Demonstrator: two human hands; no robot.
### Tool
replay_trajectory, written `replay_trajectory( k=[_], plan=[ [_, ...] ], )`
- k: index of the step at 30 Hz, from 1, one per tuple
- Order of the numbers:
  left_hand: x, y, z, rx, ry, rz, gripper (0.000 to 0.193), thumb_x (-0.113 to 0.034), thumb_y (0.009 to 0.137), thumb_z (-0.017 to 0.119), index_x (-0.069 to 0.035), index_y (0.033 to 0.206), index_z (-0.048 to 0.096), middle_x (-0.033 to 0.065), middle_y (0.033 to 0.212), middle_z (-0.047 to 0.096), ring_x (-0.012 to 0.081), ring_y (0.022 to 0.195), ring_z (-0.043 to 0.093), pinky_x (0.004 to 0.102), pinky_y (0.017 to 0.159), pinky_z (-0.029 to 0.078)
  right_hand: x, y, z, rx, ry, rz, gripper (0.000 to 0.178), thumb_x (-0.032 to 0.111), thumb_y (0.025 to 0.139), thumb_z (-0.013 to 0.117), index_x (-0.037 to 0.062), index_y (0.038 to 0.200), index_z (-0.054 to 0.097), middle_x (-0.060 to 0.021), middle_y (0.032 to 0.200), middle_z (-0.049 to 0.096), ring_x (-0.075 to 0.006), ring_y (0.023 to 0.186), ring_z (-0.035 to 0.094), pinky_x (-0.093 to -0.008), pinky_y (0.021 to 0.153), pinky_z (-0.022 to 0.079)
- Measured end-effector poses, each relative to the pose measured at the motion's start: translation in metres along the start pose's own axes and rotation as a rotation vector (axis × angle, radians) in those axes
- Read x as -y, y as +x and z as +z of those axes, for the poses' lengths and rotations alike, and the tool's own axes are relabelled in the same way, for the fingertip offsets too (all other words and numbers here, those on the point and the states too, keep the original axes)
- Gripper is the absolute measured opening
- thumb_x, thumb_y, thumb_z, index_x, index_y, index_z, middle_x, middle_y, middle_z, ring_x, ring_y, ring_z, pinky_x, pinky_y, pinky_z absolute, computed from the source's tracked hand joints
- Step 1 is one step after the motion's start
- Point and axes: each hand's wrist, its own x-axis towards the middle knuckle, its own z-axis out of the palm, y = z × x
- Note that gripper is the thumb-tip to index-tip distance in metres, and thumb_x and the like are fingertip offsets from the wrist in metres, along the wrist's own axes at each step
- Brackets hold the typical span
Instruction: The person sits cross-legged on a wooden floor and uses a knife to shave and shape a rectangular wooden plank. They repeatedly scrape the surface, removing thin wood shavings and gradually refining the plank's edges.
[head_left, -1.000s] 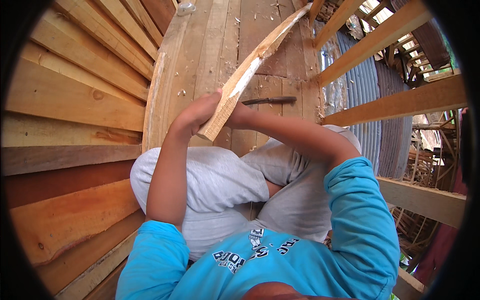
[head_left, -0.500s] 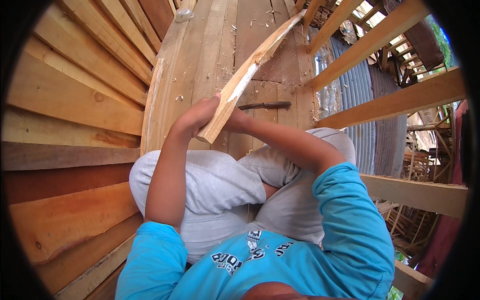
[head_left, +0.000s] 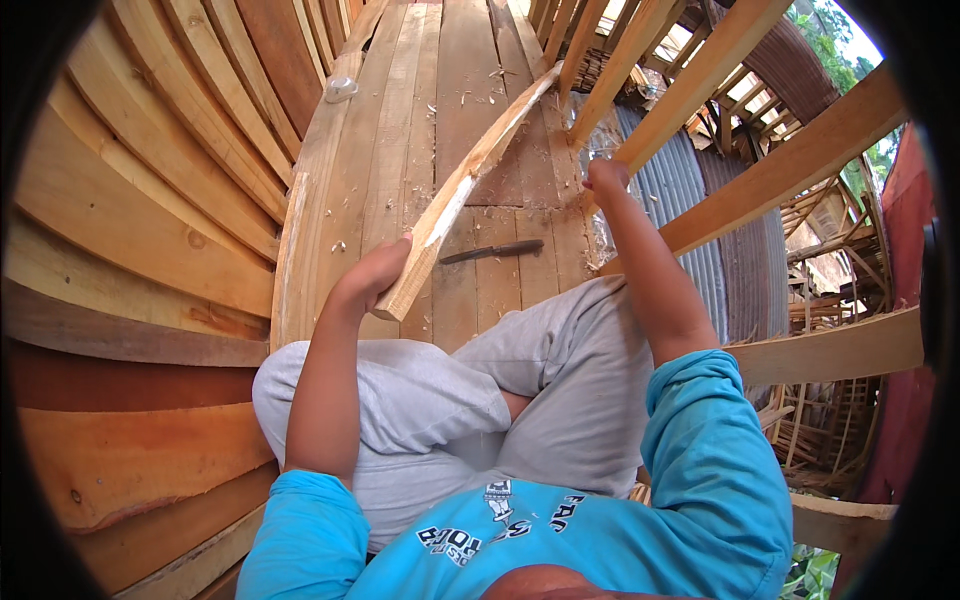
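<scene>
My left hand [head_left: 382, 272] is closed around the near end of a long, slightly curved piece of wood [head_left: 447, 212]. Pale shaved patches run along its side. It slants away to the right, its far tip by the foot of the railing. My right hand [head_left: 607, 176] is away from the wood, with fingers curled beside a railing bar [head_left: 655, 110]; whether it grips the bar or something small is hidden. Between the two hands, a dark-handled knife [head_left: 495, 251] lies on the floorboards, untouched.
Wood shavings [head_left: 338, 246] are scattered over the plank floor [head_left: 385, 150]. A small clear container [head_left: 341, 89] stands at the far left by the board wall [head_left: 150, 210]. Past the railing on the right are corrugated metal sheets [head_left: 715, 240]. My crossed legs are close in front.
My right hand has let go of the wood and moved right to the railing. My left hand keeps its hold on the near end. The head view has shifted slightly.
</scene>
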Motion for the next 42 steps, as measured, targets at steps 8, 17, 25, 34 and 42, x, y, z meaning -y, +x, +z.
replay_trajectory(
  k=[8,17,25,34,42],
  plan=[
    [0.008,0.002,-0.002,0.015,-0.071,-0.018,0.053,-0.043,0.105,0.033,-0.001,0.128,0.054,0.0080,0.100,0.062,0.0130,0.083,0.060,0.0299,0.074,0.051,-0.050,-0.078,0.029,0.709,-1.059,-0.506,0.053,0.039,0.082,0.074,-0.0020,0.115,0.063,-0.0179,0.101,0.069,-0.0284,0.093,0.068,-0.0387,0.073,0.056],
    [0.012,0.008,0.008,0.160,-0.374,-0.035,0.041,-0.042,0.104,0.036,-0.007,0.096,0.055,0.0046,0.071,0.058,0.0127,0.054,0.058,0.0265,0.041,0.049,-0.089,-0.087,0.072,0.907,-1.586,-0.775,0.031,0.025,0.080,0.069,0.0024,0.101,0.069,-0.0186,0.101,0.070,-0.0347,0.094,0.068,-0.0447,0.078,0.053],
    [0.006,0.008,0.007,0.349,-0.571,-0.229,0.045,-0.044,0.101,0.034,-0.004,0.090,0.053,0.0043,0.063,0.053,0.0115,0.049,0.054,0.0249,0.041,0.047,-0.015,-0.070,0.012,0.485,-1.515,-0.522,0.021,0.012,0.079,0.062,-0.0001,0.094,0.070,-0.0220,0.101,0.069,-0.0358,0.095,0.067,-0.0448,0.076,0.054],
    [0.001,-0.017,-0.007,0.711,-1.040,-0.360,0.046,-0.045,0.098,0.034,-0.002,0.098,0.049,0.0043,0.068,0.048,0.0132,0.051,0.051,0.0255,0.040,0.045,0.044,-0.138,0.015,0.405,-0.587,-0.768,0.025,0.025,0.090,0.067,0.0026,0.100,0.063,-0.0171,0.086,0.068,-0.0323,0.081,0.066,-0.0404,0.074,0.050],
    [0.003,-0.014,-0.012,0.635,-0.918,-0.333,0.043,-0.043,0.098,0.034,-0.003,0.098,0.050,0.0046,0.067,0.049,0.0131,0.050,0.050,0.0256,0.039,0.042,0.027,-0.173,0.051,0.776,-0.586,-0.779,0.017,0.018,0.092,0.064,0.0024,0.096,0.061,-0.0139,0.075,0.062,-0.0202,0.069,0.059,-0.0360,0.064,0.045]
  ],
)
